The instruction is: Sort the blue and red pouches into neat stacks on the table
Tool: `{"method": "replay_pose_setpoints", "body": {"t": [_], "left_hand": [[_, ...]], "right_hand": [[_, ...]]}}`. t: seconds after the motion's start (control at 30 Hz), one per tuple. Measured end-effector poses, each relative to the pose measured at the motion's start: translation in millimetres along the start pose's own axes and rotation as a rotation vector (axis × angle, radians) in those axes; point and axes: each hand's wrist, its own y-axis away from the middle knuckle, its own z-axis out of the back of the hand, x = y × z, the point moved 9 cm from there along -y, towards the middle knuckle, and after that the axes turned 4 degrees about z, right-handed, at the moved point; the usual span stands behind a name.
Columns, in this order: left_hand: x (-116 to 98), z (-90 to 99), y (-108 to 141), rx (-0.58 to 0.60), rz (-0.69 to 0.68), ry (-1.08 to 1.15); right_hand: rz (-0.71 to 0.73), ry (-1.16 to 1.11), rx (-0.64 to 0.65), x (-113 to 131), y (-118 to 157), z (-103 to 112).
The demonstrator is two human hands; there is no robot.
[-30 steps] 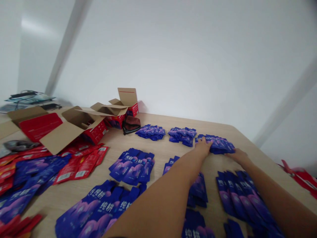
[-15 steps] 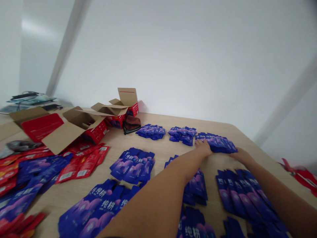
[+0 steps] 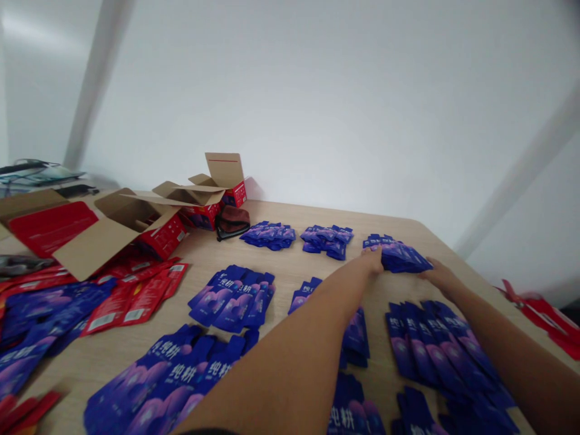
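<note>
Both hands, left hand (image 3: 372, 261) and right hand (image 3: 435, 276), press open fingers against the far blue packet stack (image 3: 399, 255), near the surface (image 3: 290, 266) right edge; stack squared tighter than before.

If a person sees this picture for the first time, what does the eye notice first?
First, the two bare arms reaching across the wooden table: the left hand and right hand press on either side of a far stack of blue packets. Next, more blue packet piles cover the table. At the left lie red packets beside open cardboard boxes.
</note>
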Motion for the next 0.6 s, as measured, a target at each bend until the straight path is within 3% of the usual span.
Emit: {"method": "replay_pose_setpoints", "body": {"t": [0.13, 0.3, 0.43, 0.6], "left_hand": [[2.8, -3.2, 3.4, 0.023, -0.017, 0.01], [4.6, -0.1, 27.8, 0.054, -0.029, 0.0], [-6.0, 8.9, 64.9, 0.085, -0.134, -0.03], [-12.9, 26.2, 133.7, 0.065, -0.274, -0.069]], "right_hand": [[0.012, -0.021, 0.058, 0.7, 3.7, 4.6], [-0.028, 0.095, -0.005, 14.1, 15.9, 24.6], [-0.066, 0.105, 0.016, 39.2, 33.7, 40.8], [-0.015, 0.067, 0.011, 85.2, 76.3, 69.4]]}}
